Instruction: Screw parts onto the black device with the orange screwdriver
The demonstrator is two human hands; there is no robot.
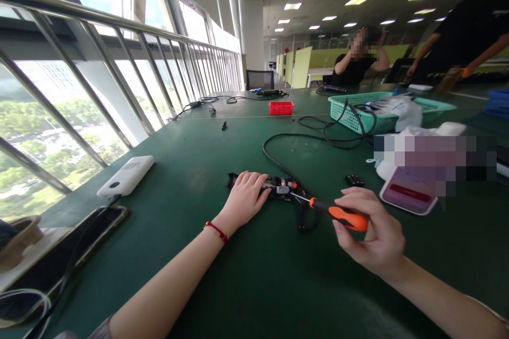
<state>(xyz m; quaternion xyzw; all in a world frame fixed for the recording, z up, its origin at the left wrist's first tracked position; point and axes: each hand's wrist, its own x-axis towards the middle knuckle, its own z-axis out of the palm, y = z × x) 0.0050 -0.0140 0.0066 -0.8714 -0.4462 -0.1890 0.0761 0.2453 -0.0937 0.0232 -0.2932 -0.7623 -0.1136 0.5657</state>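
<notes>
My left hand (pixel 248 196), a red cord bracelet at its wrist, lies closed over the left part of an opened black corded device (pixel 283 189), pressing it to the green table. Inside the device's long housing, a grey part, an orange part and thin wires show; my fingers hide its left section. In my right hand (pixel 374 233) is a screwdriver (pixel 345 217) with an orange and black handle, pinched between thumb and fingers. Its thin shaft slants left, the tip at the exposed inside of the device. Whether the tip touches a screw I cannot tell.
A black part (pixel 354 180) and a phone (pixel 409 190) lie to the right. Farther back are a red tray (pixel 281 108), a green basket (pixel 345 116) and looping black cable (pixel 274 140). A white power bank (pixel 126 176) sits left. Two people are beyond the table.
</notes>
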